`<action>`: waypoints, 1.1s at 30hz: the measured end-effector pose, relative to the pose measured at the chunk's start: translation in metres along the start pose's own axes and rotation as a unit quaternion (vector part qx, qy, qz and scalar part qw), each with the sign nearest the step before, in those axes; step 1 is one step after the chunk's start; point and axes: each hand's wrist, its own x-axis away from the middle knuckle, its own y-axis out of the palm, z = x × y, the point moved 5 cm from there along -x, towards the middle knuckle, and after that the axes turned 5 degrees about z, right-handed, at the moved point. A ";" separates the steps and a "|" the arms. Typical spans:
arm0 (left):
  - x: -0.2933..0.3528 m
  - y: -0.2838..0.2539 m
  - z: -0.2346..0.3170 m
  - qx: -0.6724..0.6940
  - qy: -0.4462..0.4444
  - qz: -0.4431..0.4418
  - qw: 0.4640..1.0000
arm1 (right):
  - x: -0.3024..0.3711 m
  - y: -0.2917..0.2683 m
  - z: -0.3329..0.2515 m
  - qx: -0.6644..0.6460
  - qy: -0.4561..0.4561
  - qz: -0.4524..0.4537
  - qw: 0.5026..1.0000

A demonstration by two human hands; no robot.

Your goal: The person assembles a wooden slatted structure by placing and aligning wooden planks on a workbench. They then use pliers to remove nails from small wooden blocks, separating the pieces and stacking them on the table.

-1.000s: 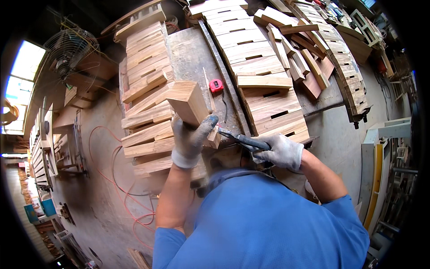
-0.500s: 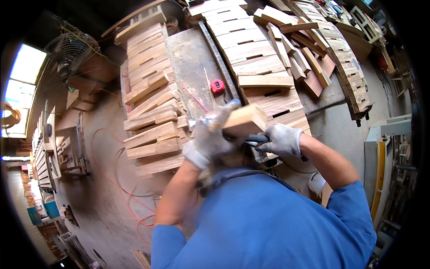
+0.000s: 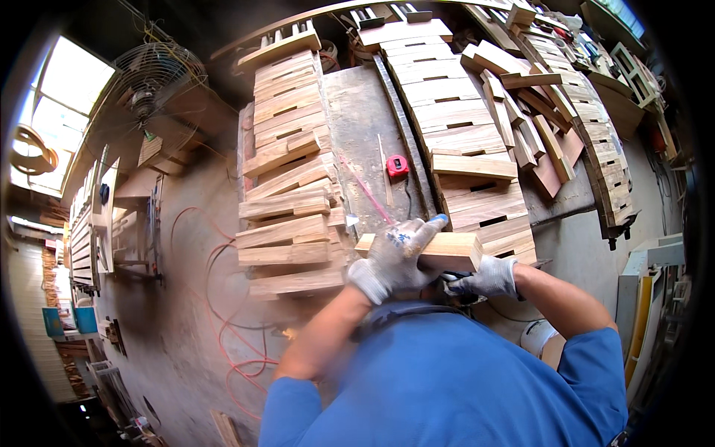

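Note:
My left hand [image 3: 402, 257], in a pale glove with blue marks, is closed over the top of a light wooden block [image 3: 456, 248]. The block's two ends show on either side of that hand. Beside its right end, my gloved right hand [image 3: 488, 277] is closed round a small dark hand tool [image 3: 451, 279], partly hidden under the block; its exact kind does not show. Just ahead of the hands lie slotted wooden pieces [image 3: 477, 195] in a long row. Another row of wooden pieces [image 3: 287, 231], some stacked crosswise, runs along the left.
A red tape measure [image 3: 397, 166] and a thin wood strip [image 3: 384, 167] lie on the grey bench top [image 3: 361, 97] between the rows. Loose blocks [image 3: 529, 123] are heaped at the far right. A caged fan [image 3: 145, 86] stands far left; a red hose [image 3: 223, 328] loops over the floor.
The wooden block has come down from a tilt to lie flatter, with my left hand now over its top. The dark tool has slipped further from sight. The whole view has swung left.

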 end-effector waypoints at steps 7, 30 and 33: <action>0.013 0.013 0.005 0.008 -0.009 -0.025 1.000 | 0.016 0.003 -0.028 0.088 -0.137 -0.052 0.985; 0.005 -0.037 -0.062 0.628 -0.277 0.355 0.634 | 0.036 0.021 -0.054 -0.057 -0.157 0.166 0.972; 0.019 -0.034 -0.107 0.720 -0.321 0.362 0.498 | 0.042 0.014 -0.046 -0.064 -0.141 0.173 0.973</action>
